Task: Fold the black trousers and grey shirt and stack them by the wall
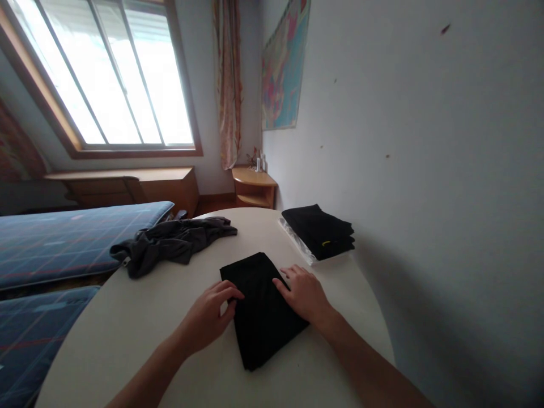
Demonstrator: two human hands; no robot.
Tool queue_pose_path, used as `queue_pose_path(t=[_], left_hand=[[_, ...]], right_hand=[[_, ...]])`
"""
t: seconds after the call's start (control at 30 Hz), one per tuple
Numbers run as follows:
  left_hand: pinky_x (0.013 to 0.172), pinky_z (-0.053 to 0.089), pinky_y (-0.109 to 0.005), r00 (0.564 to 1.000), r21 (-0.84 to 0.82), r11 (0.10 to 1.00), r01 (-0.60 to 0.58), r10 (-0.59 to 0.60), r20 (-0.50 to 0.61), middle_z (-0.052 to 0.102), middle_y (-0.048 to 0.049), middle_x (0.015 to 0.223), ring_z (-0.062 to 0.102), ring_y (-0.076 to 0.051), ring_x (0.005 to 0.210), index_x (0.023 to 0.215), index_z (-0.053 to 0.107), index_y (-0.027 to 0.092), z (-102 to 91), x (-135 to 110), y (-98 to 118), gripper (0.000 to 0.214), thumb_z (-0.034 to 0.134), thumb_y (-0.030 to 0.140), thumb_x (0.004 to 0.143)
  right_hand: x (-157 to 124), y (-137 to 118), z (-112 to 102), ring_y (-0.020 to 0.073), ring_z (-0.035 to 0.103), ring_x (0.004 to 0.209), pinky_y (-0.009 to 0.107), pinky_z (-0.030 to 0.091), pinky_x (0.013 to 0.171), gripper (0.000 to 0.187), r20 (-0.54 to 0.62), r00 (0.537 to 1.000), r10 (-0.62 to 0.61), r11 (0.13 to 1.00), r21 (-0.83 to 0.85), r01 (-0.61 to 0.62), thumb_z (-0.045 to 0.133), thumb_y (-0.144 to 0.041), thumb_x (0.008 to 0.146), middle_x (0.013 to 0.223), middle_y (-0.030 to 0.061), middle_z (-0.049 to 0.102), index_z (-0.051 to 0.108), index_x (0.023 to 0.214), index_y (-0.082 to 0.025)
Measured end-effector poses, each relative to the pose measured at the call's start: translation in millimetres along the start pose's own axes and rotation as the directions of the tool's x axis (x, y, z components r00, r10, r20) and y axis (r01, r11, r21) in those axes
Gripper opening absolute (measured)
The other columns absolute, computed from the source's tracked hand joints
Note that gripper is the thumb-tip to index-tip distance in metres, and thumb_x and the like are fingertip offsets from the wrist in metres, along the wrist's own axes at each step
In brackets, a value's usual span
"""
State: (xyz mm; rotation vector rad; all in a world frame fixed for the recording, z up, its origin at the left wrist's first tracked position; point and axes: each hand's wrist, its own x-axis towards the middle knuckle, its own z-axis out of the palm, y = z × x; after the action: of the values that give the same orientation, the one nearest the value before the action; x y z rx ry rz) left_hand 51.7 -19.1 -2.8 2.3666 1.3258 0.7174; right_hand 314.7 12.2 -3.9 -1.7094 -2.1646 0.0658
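A black garment [266, 317], folded into a flat rectangle, lies at a slant on the white round table. My left hand [212, 311] is at its left edge, thumb and fingers curled together in a pinch on the cloth. Along the upper right edge rests my right hand [304, 292], its thumb on the cloth and its fingers apart, stretched toward the table. Farther back on the right sits a stack of folded black garments [318, 229] with a small yellow mark, on clear plastic wrapping [297, 241]. A crumpled dark grey garment [170, 243] spreads over the back left of the table.
The round table [140, 340] has its right edge near a white wall [403, 113]. Blue plaid mattresses [85, 238] lie to the left. Beyond are a wooden desk [165, 181], a small corner shelf [255, 178] and a bright window [119, 73].
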Motion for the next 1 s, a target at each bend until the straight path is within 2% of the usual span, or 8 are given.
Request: queue_pose_path(t=[0.13, 0.33, 0.43, 0.53, 0.63, 0.77, 0.9, 1.0], left_hand=[[0.075, 0.049, -0.032, 0.982, 0.099, 0.977, 0.191, -0.190, -0.014, 0.065, -0.0021, 0.088, 0.062, -0.019, 0.080, 0.112, 0.060, 0.023, 13.2, 1.2, -0.4, 0.025, 0.055, 0.031, 0.089], [0.081, 0.051, -0.034, 0.991, 0.073, 0.990, 0.119, -0.114, -0.065, 0.064, -0.0032, 0.093, 0.063, -0.020, 0.088, 0.104, 0.062, 0.023, 26.6, 2.2, 0.4, 0.018, 0.054, 0.020, 0.088], [0.084, 0.052, -0.034, 0.992, 0.038, 0.995, 0.088, -0.084, -0.095, 0.065, -0.0031, 0.096, 0.063, -0.020, 0.091, 0.105, 0.062, 0.024, 31.4, 4.2, -3.2, 0.018, 0.054, 0.020, 0.089], [0.086, 0.053, -0.035, 0.993, 0.007, 0.997, 0.075, -0.074, -0.091, 0.065, -0.0034, 0.099, 0.064, -0.020, 0.094, 0.107, 0.062, 0.024, 36.8, 7.1, -6.6, 0.019, 0.054, 0.020, 0.091], [0.090, 0.053, -0.036, 0.992, -0.023, 0.997, 0.077, -0.079, -0.094, 0.065, -0.0043, 0.102, 0.064, -0.020, 0.098, 0.113, 0.060, 0.024, 41.0, 8.9, -6.8, 0.023, 0.054, 0.019, 0.091], [0.093, 0.054, -0.037, 0.988, -0.040, 0.996, 0.075, -0.079, -0.132, 0.065, -0.0062, 0.110, 0.065, -0.020, 0.103, 0.123, 0.054, 0.022, 42.8, 8.4, -4.4, 0.030, 0.050, 0.020, 0.093], [0.103, 0.050, -0.045, 0.979, 0.063, 0.996, 0.070, -0.057, -0.194, 0.062, -0.0088, 0.128, 0.060, -0.024, 0.119, 0.124, 0.054, 0.022, 45.7, 7.4, -8.1, 0.033, 0.050, 0.021, 0.091], [0.112, 0.042, -0.050, 0.984, 0.169, 0.982, 0.083, -0.053, -0.172, 0.055, -0.0106, 0.142, 0.048, -0.028, 0.135, 0.132, 0.053, 0.019, 51.0, 7.2, -15.4, 0.041, 0.050, 0.023, 0.091]], right_hand=[[0.1, -5.5, 5.6, 0.0249, 0.068, 0.093, 0.033, 0.047, 0.079, 0.040, 0.121, 0.981, 0.150, 0.988, 0.022, -0.154, 0.049, -0.053, 0.094, 0.100, 0.0102, 0.073, 0.069, 0.102, -0.019], [7.4, -0.5, 6.0, 0.0268, 0.069, 0.088, 0.034, 0.047, 0.074, 0.032, 0.183, 0.957, 0.225, 0.959, 0.129, -0.251, 0.055, -0.049, 0.090, 0.093, 0.0112, 0.073, 0.065, 0.092, -0.019], [11.8, 8.4, 12.2, 0.0236, 0.070, 0.085, 0.032, 0.050, 0.075, 0.027, 0.203, 0.950, 0.238, 0.912, 0.289, -0.290, 0.058, -0.039, 0.088, 0.091, 0.0092, 0.073, 0.062, 0.104, -0.018], [15.2, 17.1, 18.0, 0.0223, 0.070, 0.095, 0.034, 0.053, 0.083, 0.045, 0.201, 0.967, 0.155, 0.828, 0.508, -0.238, 0.056, -0.034, 0.090, 0.107, 0.0094, 0.073, 0.052, 0.132, -0.019], [18.6, 22.0, 16.9, 0.0217, 0.059, 0.124, 0.038, 0.045, 0.105, 0.049, 0.177, 0.984, 0.036, 0.778, 0.613, -0.139, 0.053, -0.031, 0.091, 0.135, 0.0093, 0.062, 0.051, 0.139, -0.021], [26.3, 25.3, 5.3, 0.0225, 0.053, 0.132, 0.041, 0.034, 0.116, 0.047, 0.204, 0.978, -0.041, 0.790, 0.606, -0.094, 0.053, -0.027, 0.089, 0.140, 0.0091, 0.058, 0.059, 0.135, -0.017], [43.9, 31.3, -10.6, 0.0233, 0.056, 0.129, 0.043, 0.038, 0.114, 0.049, 0.140, 0.989, -0.037, 0.840, 0.541, -0.045, 0.055, -0.023, 0.087, 0.138, 0.0080, 0.060, 0.059, 0.136, -0.020], [65.1, 38.7, -23.4, 0.0235, 0.057, 0.127, 0.042, 0.040, 0.113, 0.049, 0.062, 0.997, -0.052, 0.892, 0.452, 0.018, 0.056, -0.021, 0.087, 0.138, 0.0085, 0.061, 0.060, 0.136, -0.019]])
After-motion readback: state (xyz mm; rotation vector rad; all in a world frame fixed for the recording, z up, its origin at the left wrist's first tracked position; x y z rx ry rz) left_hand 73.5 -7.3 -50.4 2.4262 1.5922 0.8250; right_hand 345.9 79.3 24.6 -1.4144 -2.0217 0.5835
